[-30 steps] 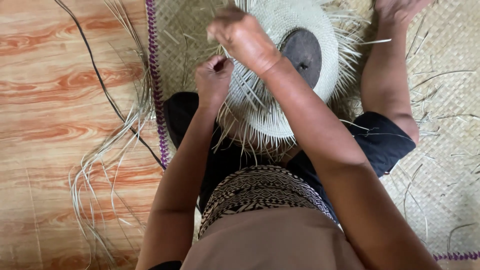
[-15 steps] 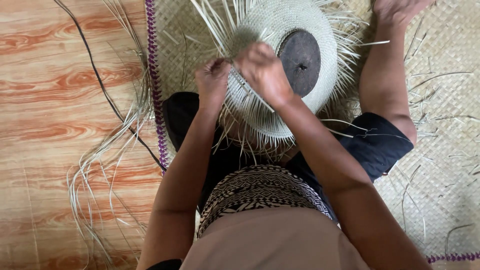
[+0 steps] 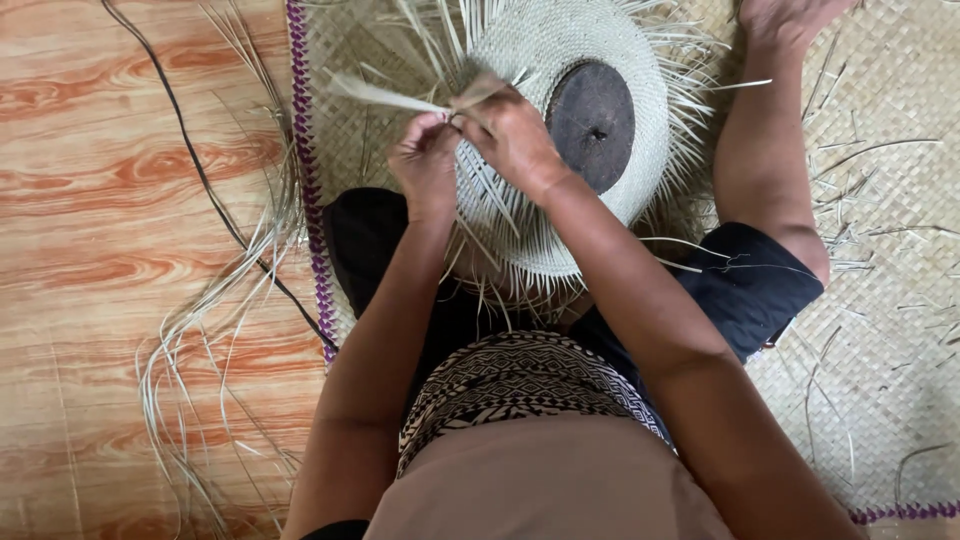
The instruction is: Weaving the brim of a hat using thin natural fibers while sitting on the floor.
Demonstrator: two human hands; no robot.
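A round, pale woven piece point(image 3: 560, 40) with loose straw ends sticking out all round rests against my lap, a dark wooden disc point(image 3: 592, 122) at its centre. My left hand point(image 3: 425, 165) pinches straw strips at its left rim. My right hand point(image 3: 510, 130) is closed on a flat straw strip point(image 3: 385, 95) that runs out to the left. The two hands touch at the rim.
I sit on a woven mat point(image 3: 880, 300) with a purple edge point(image 3: 305, 170). Loose straw strands point(image 3: 200, 330) and a thin black cord point(image 3: 210, 190) lie on the wood-pattern floor at left. My bare leg point(image 3: 765, 150) stretches out at the upper right.
My right hand has come down from above the woven piece to meet my left hand at the rim, and a strip now sticks out leftwards from it.
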